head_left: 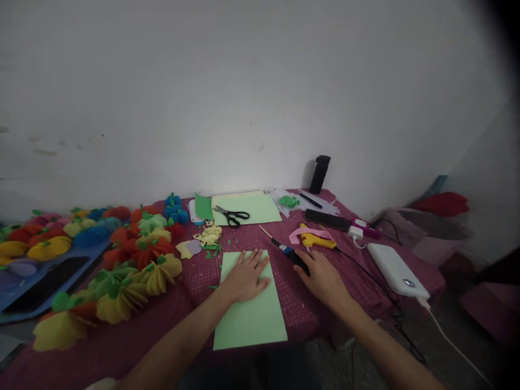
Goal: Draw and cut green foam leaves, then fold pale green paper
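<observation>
My left hand (pixel 246 277) lies flat with fingers apart on a pale green sheet of paper (pixel 255 325) at the front of the table. To the right of the sheet, my right hand (pixel 319 273) has its fingers around a black-handled tool (pixel 298 260) with a blue band, its far end lying toward a thin wooden stick (pixel 265 232). Just beyond that hand rests a yellow glue gun (pixel 319 240) with a pink strip (pixel 298 233) across it. Black-handled scissors (pixel 233 215) lie on another pale green sheet (pixel 260 206) near the wall.
Many coloured paper pumpkins (pixel 150 249) crowd the left side, near a dark phone (pixel 46 284). Paper scraps (pixel 209 235) lie behind the sheet. A white power bank (pixel 398 271), cables and a power strip (pixel 329 219) occupy the right. A black bottle (pixel 319 174) stands against the wall.
</observation>
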Action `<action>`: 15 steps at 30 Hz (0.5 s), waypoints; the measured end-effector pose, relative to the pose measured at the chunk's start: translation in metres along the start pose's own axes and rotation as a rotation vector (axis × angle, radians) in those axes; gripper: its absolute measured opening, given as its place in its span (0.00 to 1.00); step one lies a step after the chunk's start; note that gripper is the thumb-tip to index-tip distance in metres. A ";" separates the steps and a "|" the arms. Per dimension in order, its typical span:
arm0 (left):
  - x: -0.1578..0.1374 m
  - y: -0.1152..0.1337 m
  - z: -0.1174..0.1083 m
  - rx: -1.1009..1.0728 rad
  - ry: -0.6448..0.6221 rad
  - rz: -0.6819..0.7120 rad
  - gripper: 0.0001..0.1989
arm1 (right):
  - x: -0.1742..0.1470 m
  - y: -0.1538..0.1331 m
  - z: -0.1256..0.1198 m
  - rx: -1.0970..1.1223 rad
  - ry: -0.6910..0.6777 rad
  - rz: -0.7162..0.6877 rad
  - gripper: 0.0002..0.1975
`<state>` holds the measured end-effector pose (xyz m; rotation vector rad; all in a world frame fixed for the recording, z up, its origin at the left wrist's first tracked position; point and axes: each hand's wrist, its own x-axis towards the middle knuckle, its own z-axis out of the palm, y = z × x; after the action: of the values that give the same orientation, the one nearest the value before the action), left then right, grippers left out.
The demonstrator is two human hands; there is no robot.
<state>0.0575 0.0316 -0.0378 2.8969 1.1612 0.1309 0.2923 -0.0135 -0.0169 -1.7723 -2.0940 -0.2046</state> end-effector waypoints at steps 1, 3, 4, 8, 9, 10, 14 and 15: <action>0.000 0.000 -0.001 -0.003 -0.005 -0.001 0.30 | 0.000 0.001 -0.004 -0.006 0.027 0.011 0.19; 0.002 0.001 -0.004 -0.017 -0.026 -0.002 0.30 | 0.002 0.004 -0.011 -0.013 0.062 0.030 0.19; 0.002 0.002 -0.008 -0.027 -0.036 -0.002 0.31 | 0.003 0.004 -0.013 -0.016 0.067 0.040 0.19; -0.004 0.002 -0.031 -0.059 -0.005 -0.040 0.34 | 0.019 0.006 -0.013 -0.042 0.024 0.122 0.19; -0.010 0.002 -0.038 -0.062 0.009 -0.057 0.34 | 0.025 0.006 -0.010 -0.047 0.013 0.138 0.18; -0.019 0.003 -0.045 -0.066 0.012 -0.066 0.33 | 0.032 0.005 -0.008 -0.049 0.007 0.146 0.17; -0.071 0.011 -0.060 -0.092 -0.068 -0.059 0.30 | 0.064 0.001 0.009 -0.047 -0.008 0.159 0.16; -0.086 0.015 -0.061 -0.118 -0.098 -0.047 0.31 | 0.071 -0.001 0.014 -0.046 -0.012 0.168 0.16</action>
<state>0.0006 -0.0398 0.0177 2.7389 1.1621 0.0542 0.2796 0.0564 -0.0025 -1.9698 -1.9506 -0.1971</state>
